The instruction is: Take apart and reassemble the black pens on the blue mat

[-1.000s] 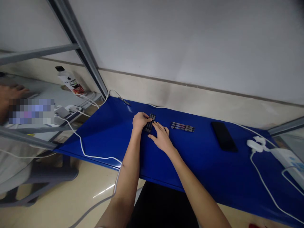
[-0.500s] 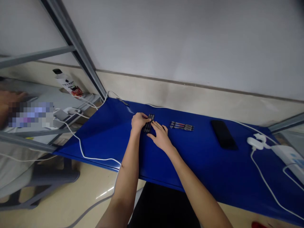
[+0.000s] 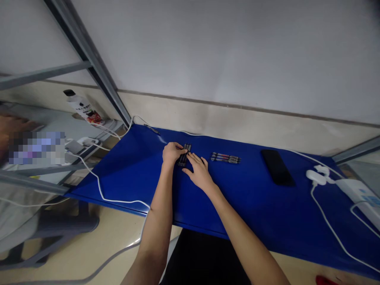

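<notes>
A row of dark pens (image 3: 181,159) lies side by side on the blue tabletop (image 3: 142,170), pointing away from me. My left hand (image 3: 172,152) is closed on the left of the row, its thumb reaching across the pens and part of them hidden under it. From the right, my right hand (image 3: 198,170) touches the row with its fingertips; its fingers are stretched out and the thumb stands apart. To the right of my hands, a second group of pens (image 3: 225,158) lies crosswise, with some red on one of them.
A black phone (image 3: 277,167) and a white power strip (image 3: 358,198) with cables lie to the right. A single pen (image 3: 152,129) rests by the back left corner. On the neighbouring table at left stand a bottle (image 3: 84,109) and another person's hand (image 3: 13,128).
The view has shifted slightly. Both hands stay at the same row of pens, with hardly any visible movement.
</notes>
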Tool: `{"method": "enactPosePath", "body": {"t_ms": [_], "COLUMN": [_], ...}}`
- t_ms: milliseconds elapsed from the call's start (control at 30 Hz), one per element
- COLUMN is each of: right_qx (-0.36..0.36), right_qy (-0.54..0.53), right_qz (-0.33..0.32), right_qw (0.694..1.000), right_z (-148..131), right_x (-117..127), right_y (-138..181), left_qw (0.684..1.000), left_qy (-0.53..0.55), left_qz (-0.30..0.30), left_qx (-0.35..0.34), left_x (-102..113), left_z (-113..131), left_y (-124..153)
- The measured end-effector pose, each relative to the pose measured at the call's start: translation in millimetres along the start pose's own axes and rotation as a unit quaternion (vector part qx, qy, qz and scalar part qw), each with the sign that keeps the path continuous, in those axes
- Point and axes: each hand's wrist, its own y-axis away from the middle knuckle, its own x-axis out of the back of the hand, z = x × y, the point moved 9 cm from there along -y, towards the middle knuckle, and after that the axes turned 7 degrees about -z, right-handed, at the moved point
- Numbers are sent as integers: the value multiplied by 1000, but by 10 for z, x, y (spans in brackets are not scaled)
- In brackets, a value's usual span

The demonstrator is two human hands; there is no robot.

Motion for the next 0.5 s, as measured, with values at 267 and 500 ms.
{"method": "enactPosePath", "body": {"t_ms": [267,500], "right_qx": [4,22], "right_qy": [6,23], "right_qz": [3,5], "right_qw": [1000,999], "right_z": [-8,-55], "right_x": [7,17], "right_y": [12,36], "left_qw": [1000,1000], "left_qy": [2,0], "left_qz": [-3,-1], "left_qx": [3,-5], "left_x": [-1,7], "left_z": [-4,10], "left_y": [-3,3]}}
